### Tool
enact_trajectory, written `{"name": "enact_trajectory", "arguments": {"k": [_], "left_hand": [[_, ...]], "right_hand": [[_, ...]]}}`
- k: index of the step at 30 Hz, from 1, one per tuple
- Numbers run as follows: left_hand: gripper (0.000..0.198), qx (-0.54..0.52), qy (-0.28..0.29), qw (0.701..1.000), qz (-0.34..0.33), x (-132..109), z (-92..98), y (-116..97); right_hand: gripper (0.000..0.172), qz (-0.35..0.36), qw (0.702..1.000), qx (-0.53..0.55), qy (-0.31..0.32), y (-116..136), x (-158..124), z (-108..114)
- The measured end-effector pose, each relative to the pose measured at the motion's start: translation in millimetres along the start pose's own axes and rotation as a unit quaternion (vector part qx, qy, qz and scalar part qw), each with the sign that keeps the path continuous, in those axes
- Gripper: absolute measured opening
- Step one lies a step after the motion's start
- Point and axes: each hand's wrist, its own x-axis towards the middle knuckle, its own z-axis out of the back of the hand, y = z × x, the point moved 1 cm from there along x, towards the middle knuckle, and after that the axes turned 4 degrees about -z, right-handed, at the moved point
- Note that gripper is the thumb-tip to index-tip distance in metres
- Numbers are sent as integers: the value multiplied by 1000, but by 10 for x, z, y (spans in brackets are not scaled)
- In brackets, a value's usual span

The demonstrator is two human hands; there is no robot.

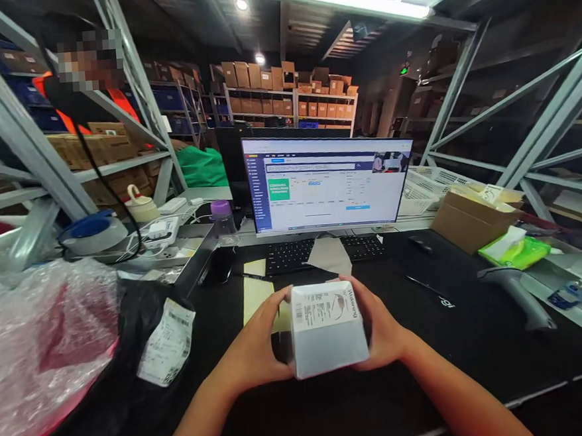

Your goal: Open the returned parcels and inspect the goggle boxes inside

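A small white box (328, 338) with a printed label on its top face is held above the black desk (459, 346), in front of me. My left hand (257, 343) grips its left side, fingers wrapped round the edge. My right hand (378, 328) clasps its right side. The box hides part of both palms. Behind it lie a black keyboard (293, 254) and a lit monitor (326, 182).
A bubble-wrap bag (36, 355) and a black bag with a shipping label (167, 343) lie at left. A handheld scanner (518, 292), green packet (517, 250) and cardboard box (463, 216) sit at right. A purple-capped bottle (223, 224) stands by the monitor. A person stands behind the left shelving (10, 125).
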Motion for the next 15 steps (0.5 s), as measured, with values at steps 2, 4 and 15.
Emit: {"name": "enact_trajectory", "arguments": {"k": [2, 4, 15], "left_hand": [[108, 10, 3, 1000, 14, -2, -14, 39], [107, 44, 3, 999, 16, -5, -30, 104], [87, 249, -185, 947, -80, 51, -44, 139]], "right_hand": [[121, 7, 1000, -7, 16, 12, 10, 46], [123, 16, 999, -26, 32, 42, 29, 99], [96, -54, 976, -207, -35, 207, -53, 538]]}}
